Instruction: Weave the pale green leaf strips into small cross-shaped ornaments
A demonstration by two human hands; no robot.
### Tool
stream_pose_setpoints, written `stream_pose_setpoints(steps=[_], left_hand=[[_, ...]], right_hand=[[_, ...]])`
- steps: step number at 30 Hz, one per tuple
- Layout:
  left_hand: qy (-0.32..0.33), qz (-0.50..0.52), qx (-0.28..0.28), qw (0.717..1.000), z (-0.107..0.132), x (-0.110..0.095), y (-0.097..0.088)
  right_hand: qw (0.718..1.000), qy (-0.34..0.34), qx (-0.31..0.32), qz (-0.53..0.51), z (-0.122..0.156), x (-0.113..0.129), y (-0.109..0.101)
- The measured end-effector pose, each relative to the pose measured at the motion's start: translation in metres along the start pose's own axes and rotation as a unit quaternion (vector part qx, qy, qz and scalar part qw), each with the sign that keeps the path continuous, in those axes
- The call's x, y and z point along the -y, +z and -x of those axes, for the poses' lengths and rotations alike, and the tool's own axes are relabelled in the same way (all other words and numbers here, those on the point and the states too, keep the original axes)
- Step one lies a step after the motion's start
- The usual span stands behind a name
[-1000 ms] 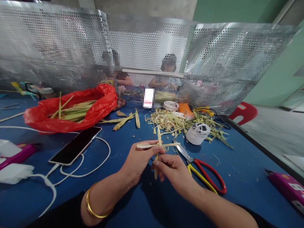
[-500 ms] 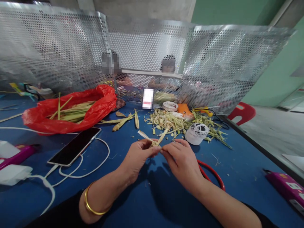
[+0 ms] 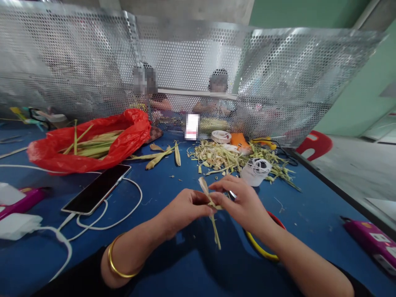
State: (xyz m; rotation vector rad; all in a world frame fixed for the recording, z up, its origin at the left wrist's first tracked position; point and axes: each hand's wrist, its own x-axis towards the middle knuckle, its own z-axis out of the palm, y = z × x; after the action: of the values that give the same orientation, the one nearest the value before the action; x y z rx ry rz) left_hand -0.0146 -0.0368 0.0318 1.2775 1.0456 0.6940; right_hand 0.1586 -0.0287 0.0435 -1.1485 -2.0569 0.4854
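Straw-coloured leaf strip (image 3: pixel 213 218) sits pinched between both hands over the blue table (image 3: pixel 173 264). Left hand (image 3: pixel 185 210) and right hand (image 3: pixel 246 204) meet fingertip to fingertip, forearms angled inward. No writing is legible.

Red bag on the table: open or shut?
Open: the red bag gapes at its mouth, green stalks visible inside.

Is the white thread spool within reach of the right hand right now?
Probably yes: the spool sits just beyond the right hand with nothing between them, though that hand is pinching the leaf strip.
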Motion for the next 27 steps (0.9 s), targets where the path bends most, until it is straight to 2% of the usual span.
stream_pose_setpoints(steps=[3,6,9,13,18,20,24,27], left_hand=[[-0.002,-0.022,0.036,0.999,0.001,0.003,0.002],[-0.007,-0.045,0.035,0.998,0.001,0.004,0.003],[-0.013,-0.052,0.031,0.998,0.002,0.004,0.005],[-0.014,-0.056,0.058,0.997,0.003,0.003,0.006],[-0.023,-0.038,0.075,0.996,0.003,0.003,0.006],[-0.036,-0.019,0.075,0.996,0.002,0.003,0.005],[-0.061,0.033,0.040,0.997,0.000,0.006,0.006],[-0.073,0.033,0.049,0.996,0.000,0.009,0.007]], right_hand=[[0.974,0.113,0.082,-0.176,-0.002,0.000,0.006],[0.948,0.167,0.082,-0.260,-0.001,-0.001,0.010],[0.965,0.136,0.031,-0.222,0.001,-0.002,0.012],[0.989,0.076,-0.036,-0.118,0.005,-0.001,0.015],[0.994,0.023,-0.095,-0.038,0.007,0.000,0.020],[0.995,0.008,-0.095,-0.028,0.007,-0.002,0.021],[0.996,0.007,-0.079,-0.031,0.006,-0.006,0.021],[0.996,0.008,-0.079,-0.028,0.006,-0.006,0.023]])
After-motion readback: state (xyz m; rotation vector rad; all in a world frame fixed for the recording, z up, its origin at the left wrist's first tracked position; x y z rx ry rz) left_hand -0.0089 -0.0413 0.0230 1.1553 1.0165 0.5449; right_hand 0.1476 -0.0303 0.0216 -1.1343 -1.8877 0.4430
